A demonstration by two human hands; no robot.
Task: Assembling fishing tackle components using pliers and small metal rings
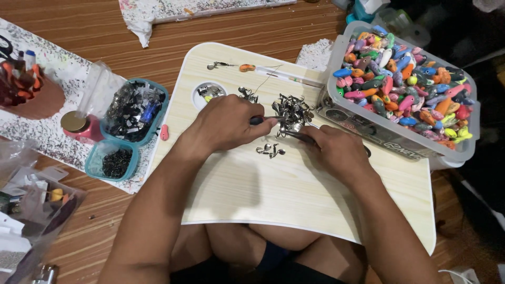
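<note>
The lap tray [294, 194] is pale wood-grain with a white rim. The clear bin [463, 150] holds lures [405, 79] in pink, orange, blue, green and yellow. Two small tubs [160, 102] are teal. The floor [94, 26] is reddish-brown wood.

Both hands curled in tight, working close together over the lap desk [247, 194]

Left hand [226, 125] sits knuckles-up near the desk's middle, fingers pinched shut. Right hand [336, 150] is just beside it, toward the desk's right edge, fingers closed too. Bare forearms angle in from the near edge, elbows out.
</note>
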